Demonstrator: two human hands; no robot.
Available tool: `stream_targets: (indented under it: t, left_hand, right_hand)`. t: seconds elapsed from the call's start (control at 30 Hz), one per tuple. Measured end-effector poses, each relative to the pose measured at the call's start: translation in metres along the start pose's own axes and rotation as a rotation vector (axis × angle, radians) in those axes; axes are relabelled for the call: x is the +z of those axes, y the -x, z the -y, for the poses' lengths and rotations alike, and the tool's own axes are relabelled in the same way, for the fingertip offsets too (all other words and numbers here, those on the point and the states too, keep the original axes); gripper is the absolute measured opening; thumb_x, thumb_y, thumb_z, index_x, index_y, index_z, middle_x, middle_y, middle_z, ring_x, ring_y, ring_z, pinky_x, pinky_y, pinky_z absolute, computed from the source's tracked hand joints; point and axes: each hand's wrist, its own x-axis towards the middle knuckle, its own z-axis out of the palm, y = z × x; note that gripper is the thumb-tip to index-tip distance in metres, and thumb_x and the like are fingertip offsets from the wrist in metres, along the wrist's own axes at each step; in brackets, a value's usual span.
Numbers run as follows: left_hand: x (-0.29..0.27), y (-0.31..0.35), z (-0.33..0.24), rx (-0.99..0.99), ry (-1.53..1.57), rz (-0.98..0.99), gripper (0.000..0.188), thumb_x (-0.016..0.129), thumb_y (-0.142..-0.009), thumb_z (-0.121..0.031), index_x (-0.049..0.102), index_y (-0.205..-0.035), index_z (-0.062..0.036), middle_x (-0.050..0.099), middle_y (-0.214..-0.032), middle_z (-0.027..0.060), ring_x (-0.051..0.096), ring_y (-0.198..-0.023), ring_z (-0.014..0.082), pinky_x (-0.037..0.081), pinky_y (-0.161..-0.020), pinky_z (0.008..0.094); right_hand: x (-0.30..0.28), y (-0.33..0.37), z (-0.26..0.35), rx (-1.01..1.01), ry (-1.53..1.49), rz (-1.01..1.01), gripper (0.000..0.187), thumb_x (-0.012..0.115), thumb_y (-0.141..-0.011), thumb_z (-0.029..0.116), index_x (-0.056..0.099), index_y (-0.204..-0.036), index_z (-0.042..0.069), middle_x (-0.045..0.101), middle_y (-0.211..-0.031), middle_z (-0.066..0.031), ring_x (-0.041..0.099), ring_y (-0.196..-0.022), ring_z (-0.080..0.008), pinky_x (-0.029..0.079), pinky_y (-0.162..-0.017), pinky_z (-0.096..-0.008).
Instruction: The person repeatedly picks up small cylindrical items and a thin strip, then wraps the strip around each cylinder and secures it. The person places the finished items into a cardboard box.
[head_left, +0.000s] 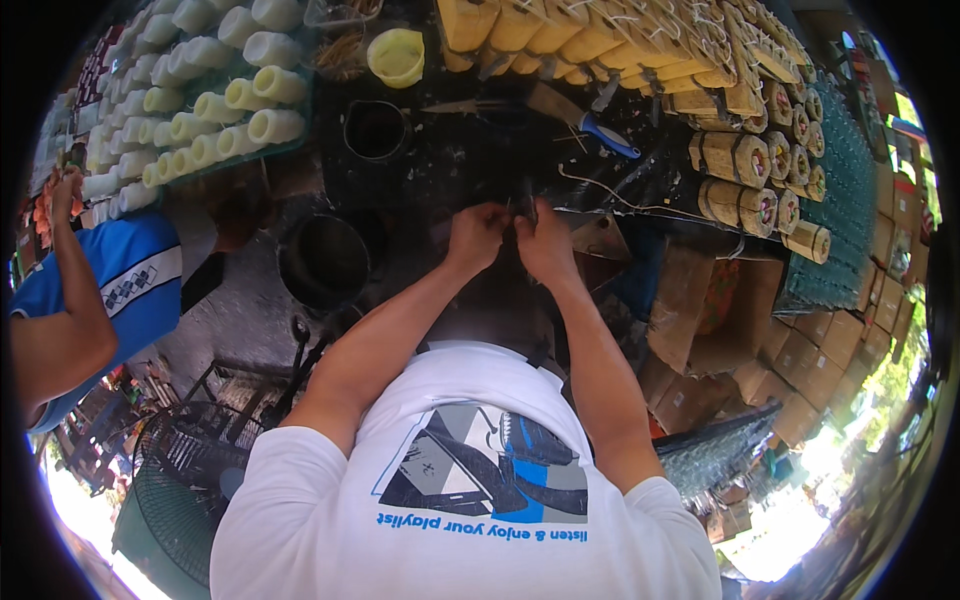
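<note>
"Two grips: state?"

"Left hand (480, 236), right hand (544, 243): fingers curled; closure, contents cannot be told."

"Thin pale cord (632, 206)?"

"Right, on black bench (455, 165). Probably light, limp; pinch an end."

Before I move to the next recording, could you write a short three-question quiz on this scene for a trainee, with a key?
1. True or false: the left hand and the right hand are held close together.

2. What colour is the handle of the flat-bladed tool lying on the black table?
A. Red
B. Blue
C. Yellow

3. Fill in the side: the fan stands to the ____ of the white shirt.

Key:
1. True
2. B
3. Left
</note>
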Motion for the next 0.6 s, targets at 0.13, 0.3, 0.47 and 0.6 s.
stream_targets:
  t: [0.13,0.3,0.47,0.6]
  left_hand:
    - [0.006,-0.001,-0.001,-0.043,0.109,-0.035,0.014,0.069,-0.093,-0.008,0.077,-0.100,0.0016,0.074,-0.077,0.0127,0.071,-0.065,0.0164,0.055,-0.059,0.0319]
    - [0.010,0.003,-0.002,-0.050,0.054,-0.124,0.016,0.072,-0.089,-0.011,0.078,-0.098,0.0016,0.076,-0.082,0.0183,0.076,-0.076,0.0199,0.058,-0.069,0.0345]
    - [0.011,-0.003,0.012,0.024,0.020,-0.144,0.021,0.074,-0.089,-0.016,0.079,-0.103,-0.0011,0.076,-0.086,0.0199,0.077,-0.080,0.0259,0.058,-0.072,0.0360]
    - [0.011,0.000,0.010,0.055,0.015,-0.161,0.023,0.074,-0.089,-0.016,0.079,-0.104,-0.0008,0.076,-0.089,0.0219,0.078,-0.081,0.0280,0.058,-0.073,0.0366]
  right_hand:
    - [0.003,0.023,0.011,-0.073,0.079,0.095,0.020,0.054,-0.097,0.009,0.059,-0.111,-0.005,0.066,-0.087,-0.0347,0.065,-0.084,-0.0544,0.048,-0.073,-0.0616]
    - [0.007,0.025,0.019,-0.022,0.080,0.076,0.021,0.054,-0.097,0.011,0.060,-0.110,-0.004,0.066,-0.078,-0.0326,0.065,-0.078,-0.0546,0.049,-0.071,-0.0631]
    - [0.006,0.021,0.027,-0.044,0.122,0.098,0.023,0.053,-0.098,0.014,0.059,-0.110,-0.004,0.067,-0.076,-0.0316,0.067,-0.075,-0.0520,0.052,-0.069,-0.0616]
    - [0.012,0.020,0.022,-0.073,0.197,0.103,0.022,0.052,-0.099,0.015,0.056,-0.107,-0.005,0.068,-0.072,-0.0292,0.069,-0.070,-0.0487,0.056,-0.064,-0.0579]
